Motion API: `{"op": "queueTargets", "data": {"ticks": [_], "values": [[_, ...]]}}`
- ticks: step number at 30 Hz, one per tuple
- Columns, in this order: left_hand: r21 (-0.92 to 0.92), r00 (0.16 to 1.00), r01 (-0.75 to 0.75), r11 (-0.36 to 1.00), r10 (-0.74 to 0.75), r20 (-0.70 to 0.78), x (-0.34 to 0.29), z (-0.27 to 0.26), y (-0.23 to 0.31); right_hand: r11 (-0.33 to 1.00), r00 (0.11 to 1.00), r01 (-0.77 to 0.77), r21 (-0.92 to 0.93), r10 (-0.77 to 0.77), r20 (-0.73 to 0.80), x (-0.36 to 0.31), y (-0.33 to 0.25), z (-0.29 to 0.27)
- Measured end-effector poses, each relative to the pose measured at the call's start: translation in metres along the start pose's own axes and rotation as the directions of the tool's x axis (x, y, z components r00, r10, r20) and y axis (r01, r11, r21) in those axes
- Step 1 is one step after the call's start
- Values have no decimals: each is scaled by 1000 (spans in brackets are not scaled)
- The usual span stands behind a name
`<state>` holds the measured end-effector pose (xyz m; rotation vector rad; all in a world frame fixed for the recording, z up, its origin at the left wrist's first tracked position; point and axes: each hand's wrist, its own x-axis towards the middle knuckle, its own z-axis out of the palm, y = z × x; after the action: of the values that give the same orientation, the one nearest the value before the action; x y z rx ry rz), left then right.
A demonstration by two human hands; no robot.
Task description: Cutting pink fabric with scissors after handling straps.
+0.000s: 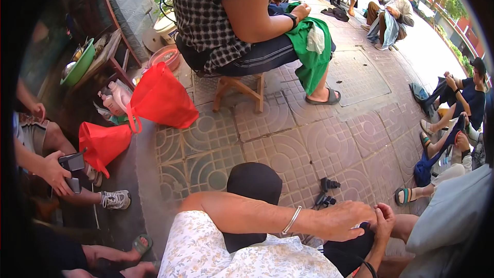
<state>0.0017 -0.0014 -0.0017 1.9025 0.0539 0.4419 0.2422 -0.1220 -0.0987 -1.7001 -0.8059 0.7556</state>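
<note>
My left hand (346, 220), with a silver bangle (292, 220) at its wrist, reaches across to the right above my lap. Its fingers curl down close to my right hand (384, 222), whose thumb and fingers are bent together. A small pale, shiny bit (360, 224) shows between the two hands; what it is I cannot make out. Directly below them lies dark cloth (351, 249), and whether either hand grips it is hidden. My dark-covered knee (254, 184) juts forward beyond the left forearm.
Ahead, a person on a wooden stool (239, 92) handles green cloth (313, 54). Red bags (162, 95) stand left, near a green basin (80, 62). A black stand-like device (327, 191) rests on the paving. Seated people with garments line the right; someone left holds dark devices (73, 167).
</note>
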Motion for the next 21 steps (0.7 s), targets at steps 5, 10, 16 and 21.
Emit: {"op": "queueTargets", "data": {"ticks": [5,10,16,21], "values": [[3,998,-30,1000,30,-50,2,-6,-6,997,999,-7,81,10,-42,-1,1,1],[33,996,-50,998,52,-74,4,-8,-3,999,996,-39,8,39,-79,-4,-17,10],[53,997,-11,999,15,-82,11,-18,-6,999,991,-52,4,52,-125,-17,-22,11],[133,982,-44,990,67,-179,11,-15,-9,999,996,31,-15,-32,-84,-21,-25,11]]}}
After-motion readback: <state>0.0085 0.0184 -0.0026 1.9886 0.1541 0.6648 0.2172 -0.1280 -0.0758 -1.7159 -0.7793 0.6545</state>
